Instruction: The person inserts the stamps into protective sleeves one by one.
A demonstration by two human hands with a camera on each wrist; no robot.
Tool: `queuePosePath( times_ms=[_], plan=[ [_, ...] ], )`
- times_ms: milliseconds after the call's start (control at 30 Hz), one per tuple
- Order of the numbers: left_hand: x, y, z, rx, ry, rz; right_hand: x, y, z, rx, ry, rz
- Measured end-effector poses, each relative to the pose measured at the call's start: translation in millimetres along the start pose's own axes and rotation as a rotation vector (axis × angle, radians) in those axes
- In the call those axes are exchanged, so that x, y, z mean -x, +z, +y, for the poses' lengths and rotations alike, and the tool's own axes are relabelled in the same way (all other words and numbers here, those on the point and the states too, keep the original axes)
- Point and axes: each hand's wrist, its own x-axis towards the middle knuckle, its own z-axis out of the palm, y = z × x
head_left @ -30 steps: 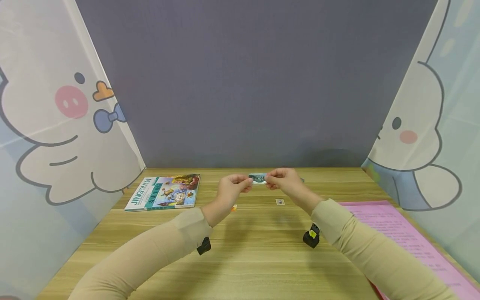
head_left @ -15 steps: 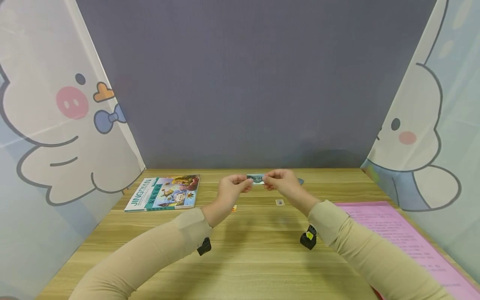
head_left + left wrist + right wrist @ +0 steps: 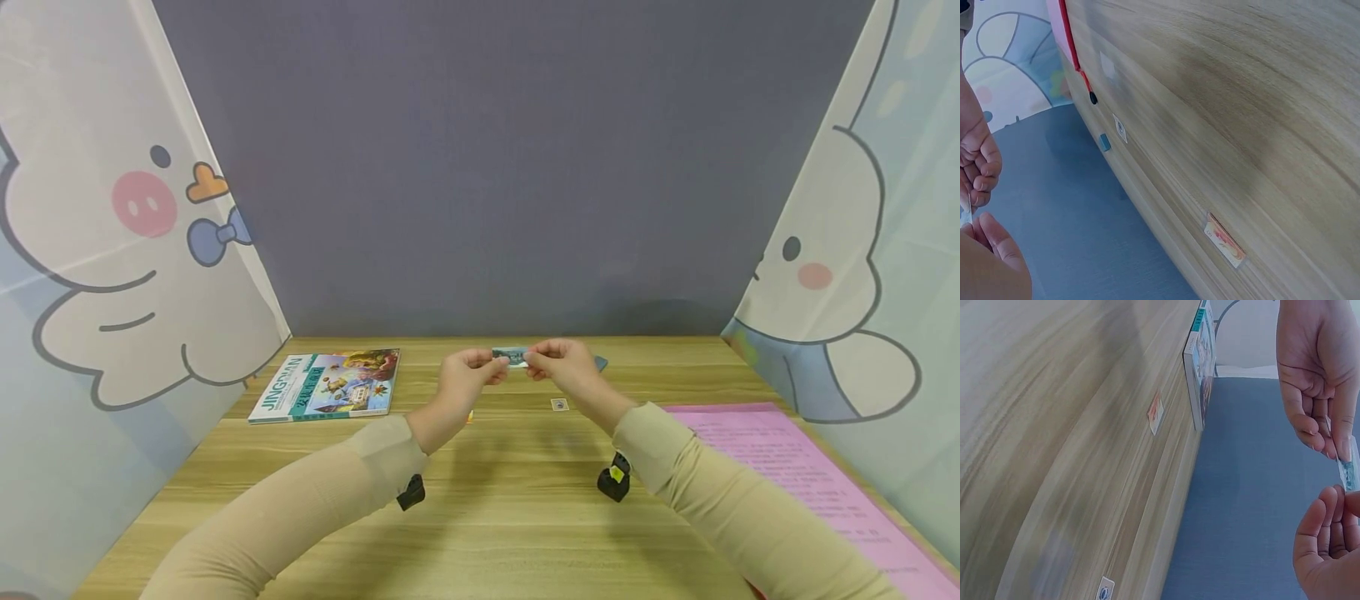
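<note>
One small card [image 3: 512,357], with a picture in blue-green colour, is held up in the air above the far part of the table [image 3: 480,533]; any writing on it is too small for me to read. My left hand [image 3: 467,379] pinches one end between thumb and fingers, and my right hand [image 3: 573,372] pinches the other end, so the hands are near each other, with the card between them.

On the table lies another small card, the orange-and-white one [image 3: 1225,241], and to the right of it a small square with a dark round mark [image 3: 1120,129]. Farther back there is a blue block [image 3: 1105,142].

To the left lies a book [image 3: 330,385]; its big green letters appear to say "JINGDIAN", and beside them stand white Chinese characters on a green band. To the right, a pink sheet [image 3: 795,475] carries many lines of text, too blurred for reading. Below my right sleeve [image 3: 738,492] I see a black device [image 3: 613,485] with a yellow sticker.
</note>
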Motion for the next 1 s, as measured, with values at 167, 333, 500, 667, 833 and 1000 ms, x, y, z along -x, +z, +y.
queuePosePath(
  times_ms=[167,333,500,667,833,1000],
  plan=[
    [0.3,0.2,3.3,-0.005,-0.011,-0.006,0.5,2.3,0.4,-0.032,-0.003,0.018],
    [11.0,0.7,16.1,-0.010,-0.011,-0.001,1.0,3.1,2.1,-0.060,-0.008,0.014],
    [-0.2,-1.1,0.0,0.004,0.006,0.006,0.6,-2.4,3.5,-0.088,-0.012,-0.079],
    [0.3,-1.2,0.9,0.007,0.019,0.006,-1.8,-10.3,3.5,-0.069,-0.023,-0.201],
    [1.1,-1.5,-0.7,0.008,0.025,-0.006,-3.0,-11.9,4.8,-0.055,-0.032,-0.227],
    [2.0,-1.7,-1.6,0.005,0.042,-0.013,-3.5,-12.2,7.8,-0.049,-0.040,-0.218]
  ],
)
